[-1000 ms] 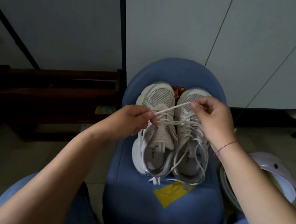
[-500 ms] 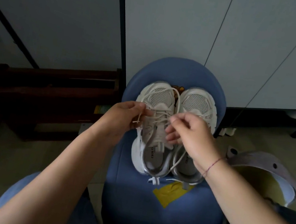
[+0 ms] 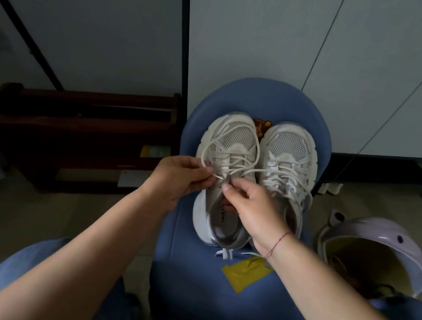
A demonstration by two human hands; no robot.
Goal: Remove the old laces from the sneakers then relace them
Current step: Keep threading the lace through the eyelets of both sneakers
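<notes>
Now the blue chair (image 3: 212, 284) is carrying both sneakers (image 3: 235, 138) side by side near its back edge. Reaching in over the front edge, the left hand (image 3: 176, 179) and right hand (image 3: 251, 210) are each pinching the loose lace (image 3: 258, 152) between thumb and fingertips above the left-side shoe's tongue.

Two off-white sneakers with mesh toe boxes stand side by side, touching, on a blue chair seat (image 3: 212, 284), toes toward 12 o'clock and heels toward 6. The sneaker at 9 o'clock (image 3: 212, 215) has its cream lace (image 3: 232, 160) slack. A wide loop lies over the toe box, and the left hand (image 3: 179, 177) and right hand (image 3: 254, 211) pinch it above the tongue. The sneaker at 3 o'clock (image 3: 288, 155) is laced crisscross. Two lace ends (image 3: 225, 253) lie on the seat at 6 o'clock of the heels.
</notes>
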